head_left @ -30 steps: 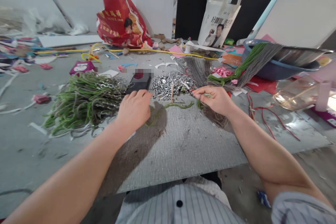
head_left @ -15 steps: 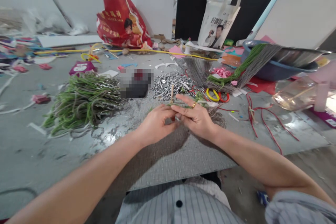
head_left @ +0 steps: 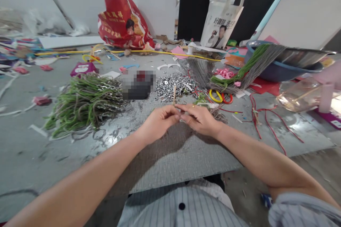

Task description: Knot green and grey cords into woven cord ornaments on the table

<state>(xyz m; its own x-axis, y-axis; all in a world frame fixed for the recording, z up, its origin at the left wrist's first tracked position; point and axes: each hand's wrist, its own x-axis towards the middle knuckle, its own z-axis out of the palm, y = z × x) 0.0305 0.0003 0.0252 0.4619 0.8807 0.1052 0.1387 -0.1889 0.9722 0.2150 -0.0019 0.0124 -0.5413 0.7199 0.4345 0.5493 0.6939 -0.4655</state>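
Left hand (head_left: 159, 122): curling thumb and fingers nearly together; I'm not able to tell what, if anything, it is pinching.
Right hand (head_left: 203, 120): meeting the left at the fingertips, fingers bending inward, its grip equally hidden from me.
Wooden stick (head_left: 174, 94): showing just beyond the fingertips.
Metal pieces (head_left: 165, 87): lying heaped around it.
Green-and-grey cords (head_left: 82, 103): lying piled leftward.

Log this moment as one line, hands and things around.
left hand: fingers curled | right hand: fingertips close to left's | held item: hidden | beyond hands: small metal rings | left side: green-and-gray cords
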